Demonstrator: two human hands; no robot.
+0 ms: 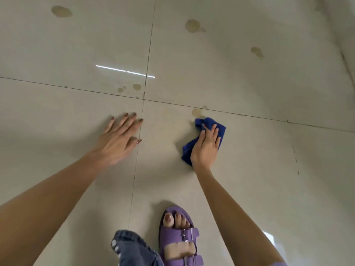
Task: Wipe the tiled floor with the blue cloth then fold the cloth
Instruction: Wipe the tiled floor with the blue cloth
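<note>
The right hand (pixel 206 148) presses flat on the bunched deep-blue microfibre cloth (pixel 209 135), fingers spread over it and closed down on its upper folds, pinning it to the glossy pale-grey tiled floor (pixel 249 89) just below a faint round brownish stain (pixel 196 111) that sits beside the dark grout line (pixel 240 113). The left hand (pixel 120 137) lies open, fingers apart, palm to the floor near the tile crossing, holding nothing and seemingly serving as a prop. The step in hand looks like wiping, and the nearest stain is the natural first target: push the cloth forward over it with weight through the palm, then draw back, so the mark lifts rather than smears. Further blotches wait ahead: a small cluster (pixel 134 87) by the grout crossing and larger ones (pixel 193 25) beyond, so working outward from near to far seems sensible. A purple buckled sandal (pixel 178 237) stands close behind; folding is not yet begun.
</note>
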